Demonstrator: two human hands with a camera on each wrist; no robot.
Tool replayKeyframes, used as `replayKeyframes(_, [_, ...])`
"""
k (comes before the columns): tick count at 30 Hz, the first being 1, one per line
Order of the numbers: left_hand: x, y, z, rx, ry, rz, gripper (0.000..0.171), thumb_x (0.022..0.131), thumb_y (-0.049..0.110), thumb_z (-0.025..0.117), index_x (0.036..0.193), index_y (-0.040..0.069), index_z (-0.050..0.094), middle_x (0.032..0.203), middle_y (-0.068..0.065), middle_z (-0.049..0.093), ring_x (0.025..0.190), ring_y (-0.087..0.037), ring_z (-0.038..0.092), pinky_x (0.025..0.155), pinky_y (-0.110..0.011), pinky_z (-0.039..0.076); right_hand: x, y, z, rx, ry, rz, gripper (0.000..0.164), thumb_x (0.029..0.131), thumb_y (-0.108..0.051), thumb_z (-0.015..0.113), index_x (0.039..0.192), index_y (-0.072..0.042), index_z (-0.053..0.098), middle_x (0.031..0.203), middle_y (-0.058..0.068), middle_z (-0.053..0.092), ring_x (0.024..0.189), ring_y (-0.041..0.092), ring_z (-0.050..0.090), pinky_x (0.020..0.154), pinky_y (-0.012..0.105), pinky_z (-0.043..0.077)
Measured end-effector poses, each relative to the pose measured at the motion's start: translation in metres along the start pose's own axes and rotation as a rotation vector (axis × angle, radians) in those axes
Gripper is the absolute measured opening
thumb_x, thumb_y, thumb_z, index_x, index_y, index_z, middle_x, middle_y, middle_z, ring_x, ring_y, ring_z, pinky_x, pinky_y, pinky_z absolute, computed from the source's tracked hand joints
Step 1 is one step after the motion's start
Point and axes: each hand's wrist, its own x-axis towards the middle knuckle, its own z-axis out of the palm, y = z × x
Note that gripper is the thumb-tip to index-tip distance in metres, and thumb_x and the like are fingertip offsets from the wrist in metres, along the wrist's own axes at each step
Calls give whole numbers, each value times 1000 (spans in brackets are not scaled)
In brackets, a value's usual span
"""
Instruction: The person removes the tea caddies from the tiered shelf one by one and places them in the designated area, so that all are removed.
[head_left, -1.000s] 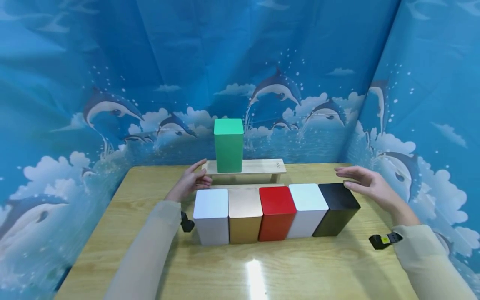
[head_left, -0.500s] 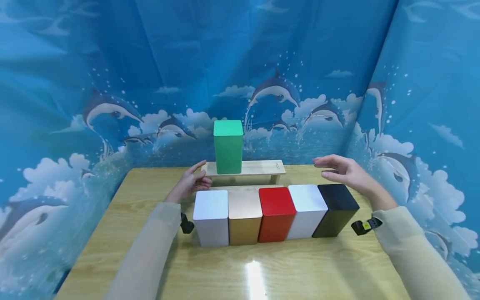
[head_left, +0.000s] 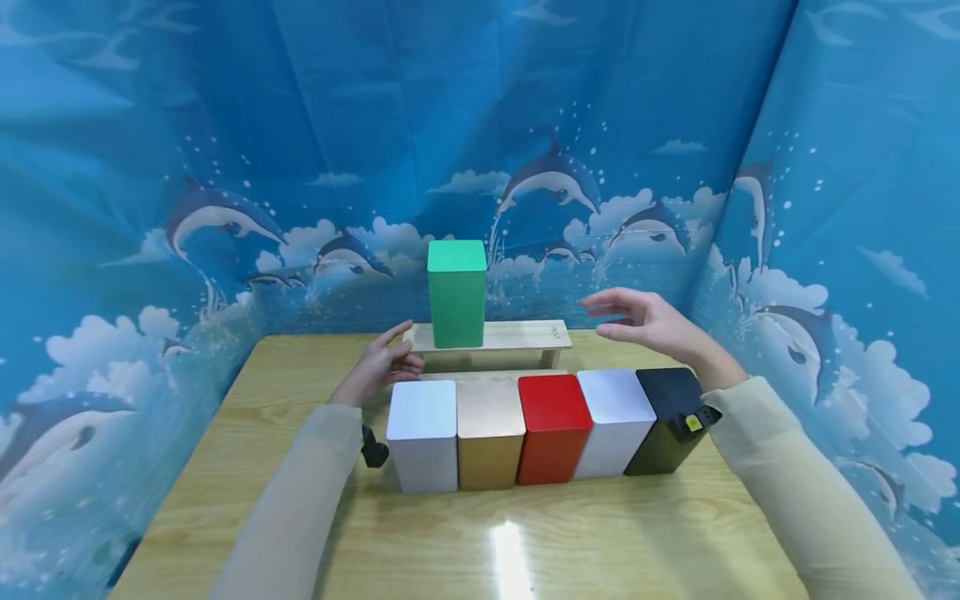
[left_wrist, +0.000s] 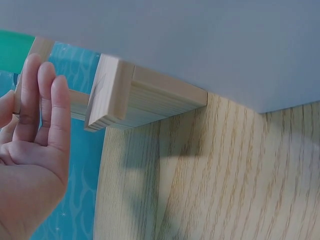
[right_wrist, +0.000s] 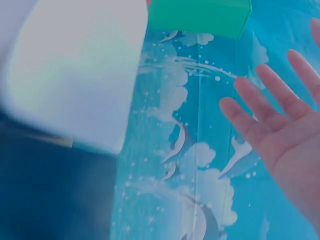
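A tall green box point(head_left: 457, 293) stands upright on the upper board of a small wooden stand point(head_left: 525, 335). My left hand point(head_left: 378, 362) is at the stand's left end, thumb up at the board and the other fingers lower down; in the left wrist view the board's end point(left_wrist: 42, 48) passes between thumb and fingers. My right hand point(head_left: 637, 321) hovers, holding nothing, right of the stand; its fingers point(right_wrist: 250, 100) are spread in the right wrist view. In front stand a white box point(head_left: 423, 433), a gold box point(head_left: 491, 433), a red box point(head_left: 553, 427), another white box point(head_left: 615, 421) and a black box point(head_left: 667, 392).
The boxes form a row on a wood-grained table point(head_left: 420, 542), hiding most of the stand's lower step point(head_left: 540, 372). A blue dolphin-printed sheet point(head_left: 360, 150) rises right behind the table and down both sides. Each wrist wears a small black camera point(head_left: 373, 447).
My right hand has moved left from beside the black box to above the right-hand boxes, toward the stand. The left hand, stand and boxes keep their places.
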Motion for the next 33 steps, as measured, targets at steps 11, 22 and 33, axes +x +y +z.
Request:
replayKeyframes(11, [11,-13,-6,-1,41,30,54,99,23,46,148,29,24,84,-11,68,73,-21,66,73,-40,55,37,-13,9,-11,-35,-13,48,89,-22,64,133,-11,48,136,7,44,122,31,43,92,49,45])
replayKeyframes(22, [9,-13,-6,-4,15,41,55,99,24,46,149,28,22,85,-11,68,74,-21,66,75,-41,54,71,-26,20,14,-35,-40,49,90,-18,62,136,-12,47,139,8,42,121,28,45,93,46,44])
replayKeyframes(33, [7,-10,-4,-2,14,33,55,100,22,45,149,27,21,84,-11,68,76,-23,66,77,-42,54,99,-48,34,21,-38,-9,56,91,-21,61,141,-10,39,144,11,36,127,29,40,98,48,39])
